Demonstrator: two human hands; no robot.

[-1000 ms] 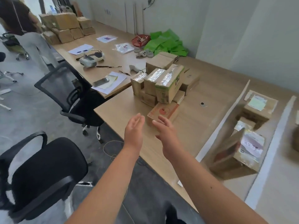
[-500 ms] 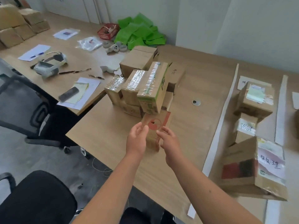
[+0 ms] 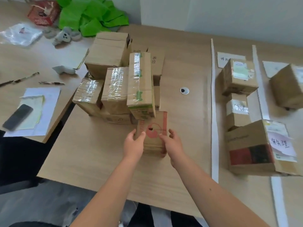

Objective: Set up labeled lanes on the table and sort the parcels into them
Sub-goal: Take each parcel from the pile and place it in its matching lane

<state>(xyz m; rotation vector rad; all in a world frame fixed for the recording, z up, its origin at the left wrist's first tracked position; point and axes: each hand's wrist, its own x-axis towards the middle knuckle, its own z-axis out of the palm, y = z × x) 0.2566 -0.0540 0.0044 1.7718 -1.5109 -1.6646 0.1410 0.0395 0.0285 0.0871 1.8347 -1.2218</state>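
- I am seeing the left thumb point(image 3: 141, 134) lying on the top face of the red-printed box point(image 3: 154, 126), while the other fingers are curling round its left edge.
- The right thumb point(image 3: 163, 137) is pressing the same face from the other side, and the remaining fingers are wrapping the right edge.
- So the left hand point(image 3: 133, 144) and the right hand point(image 3: 173, 145) are both gripping this box, which is sitting between the two palms.
- The box is lying flat at the near foot of the pile of parcels point(image 3: 114, 89); I cannot tell if it is resting on the table point(image 3: 98, 153) or is lifted a little.
- To the right, two white strips point(image 3: 213, 95) are running along the table, and three labelled parcels point(image 3: 237, 76) are standing in a row between them.
- On the neighbouring table to the left, a phone point(image 3: 18, 117) is lying on some papers.
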